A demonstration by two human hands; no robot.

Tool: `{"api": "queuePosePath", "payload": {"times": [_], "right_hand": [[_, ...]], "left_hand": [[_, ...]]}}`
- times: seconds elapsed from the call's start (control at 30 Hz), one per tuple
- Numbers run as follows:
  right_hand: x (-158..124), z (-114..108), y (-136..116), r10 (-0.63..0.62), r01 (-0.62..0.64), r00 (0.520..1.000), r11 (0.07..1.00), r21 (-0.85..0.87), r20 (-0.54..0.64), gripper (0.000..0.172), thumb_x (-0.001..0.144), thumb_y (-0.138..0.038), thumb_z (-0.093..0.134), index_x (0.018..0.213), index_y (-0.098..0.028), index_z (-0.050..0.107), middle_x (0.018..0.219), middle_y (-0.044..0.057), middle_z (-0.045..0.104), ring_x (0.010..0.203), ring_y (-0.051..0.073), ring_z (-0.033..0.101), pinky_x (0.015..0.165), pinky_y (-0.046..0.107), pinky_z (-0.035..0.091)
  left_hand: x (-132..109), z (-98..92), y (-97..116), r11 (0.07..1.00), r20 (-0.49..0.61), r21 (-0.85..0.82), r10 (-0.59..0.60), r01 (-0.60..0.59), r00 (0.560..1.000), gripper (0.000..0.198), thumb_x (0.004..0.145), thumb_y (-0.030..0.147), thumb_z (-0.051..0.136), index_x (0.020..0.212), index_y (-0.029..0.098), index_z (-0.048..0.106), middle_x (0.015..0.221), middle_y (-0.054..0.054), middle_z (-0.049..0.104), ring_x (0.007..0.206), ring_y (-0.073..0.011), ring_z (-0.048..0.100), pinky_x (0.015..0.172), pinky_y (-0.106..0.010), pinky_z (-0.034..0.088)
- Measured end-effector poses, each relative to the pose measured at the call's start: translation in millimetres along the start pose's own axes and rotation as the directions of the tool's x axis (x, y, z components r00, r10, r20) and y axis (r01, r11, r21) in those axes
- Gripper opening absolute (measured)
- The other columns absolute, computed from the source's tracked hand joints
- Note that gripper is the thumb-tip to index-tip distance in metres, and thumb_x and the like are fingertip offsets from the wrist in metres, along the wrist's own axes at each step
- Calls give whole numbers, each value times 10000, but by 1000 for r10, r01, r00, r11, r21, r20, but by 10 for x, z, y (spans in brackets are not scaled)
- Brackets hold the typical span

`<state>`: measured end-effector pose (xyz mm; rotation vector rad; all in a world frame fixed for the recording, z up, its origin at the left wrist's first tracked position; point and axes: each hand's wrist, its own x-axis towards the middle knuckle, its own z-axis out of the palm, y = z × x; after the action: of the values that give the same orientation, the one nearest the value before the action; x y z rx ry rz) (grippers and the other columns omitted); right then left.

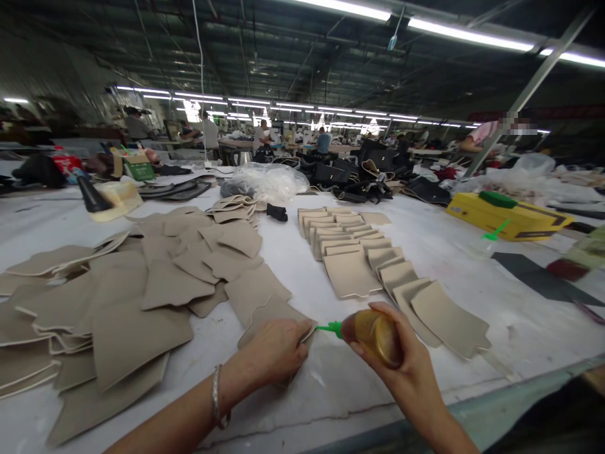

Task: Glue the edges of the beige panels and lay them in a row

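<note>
My left hand, with a bracelet at the wrist, is closed on a taupe leather piece low in the middle of the view. In my right hand is a glue bottle of amber liquid, tilted on its side. Its green nozzle points left, with the tip at the edge of the held piece; whether it touches I cannot tell. To the left spreads a loose heap of taupe pieces. Overlapping rows of similar pieces lie beyond and right of the bottle.
A yellow box and a clear bottle with a green nozzle stand at the right, near a dark sheet. Clear plastic bags and black bags lie at the back. Several people are farther off.
</note>
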<state>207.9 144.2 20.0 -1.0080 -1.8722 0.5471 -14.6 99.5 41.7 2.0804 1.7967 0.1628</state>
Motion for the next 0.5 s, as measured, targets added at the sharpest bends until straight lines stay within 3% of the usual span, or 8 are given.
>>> {"api": "queuePosePath", "payload": {"times": [0.23,0.4,0.5], "right_hand": [[-17,-27,78,132,-144,986,982,123,101,480,793,-416,716,1199,-279,498,1089,22,585,941,225,593,833,319,483],[-22,-42,115,127,-129,992,982,138,22,487,770,-420,737,1180,-278,517,1137,23,558,1006,235,561,884,327,444],[-72,-45,94,165,-182,982,961,208,95,491,757,-413,745,1173,-282,520,1085,14,573,950,230,575,832,312,463]], "left_hand": [[-8,6,-29,1000,3,-21,22,-22,1000,324,795,190,430,1049,275,611,970,-34,714,900,-233,653,788,-301,461],[-1,10,-57,997,17,-39,64,-63,998,365,824,174,410,1134,266,579,1037,-38,699,954,-218,634,842,-300,462],[-7,23,-83,994,20,-21,104,-103,994,374,846,171,392,1168,263,558,1042,-42,694,942,-211,635,842,-300,464]]}}
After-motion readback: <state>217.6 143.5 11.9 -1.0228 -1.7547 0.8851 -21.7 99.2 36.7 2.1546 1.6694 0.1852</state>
